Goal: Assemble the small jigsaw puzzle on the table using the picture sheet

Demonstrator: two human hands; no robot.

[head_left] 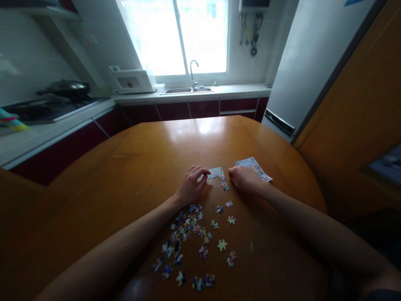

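A partly assembled jigsaw puzzle lies on the table, its joined pieces forming a corner with a strip running down its right side. My left hand is at the puzzle's left end, thumb and index finger apart, partly covering that end. Just right of the strip, my right hand rests with its fingers curled in; whatever they may hold is hidden. Beneath and behind that hand is a printed picture sheet. Nearer to me, many loose puzzle pieces form a heap, with a yellowish piece among several scattered to its right.
The wooden table has a rounded outline. Beyond it run a counter with a sink, a faucet and a white microwave. A pan sits on the stove at left; a fridge stands at right.
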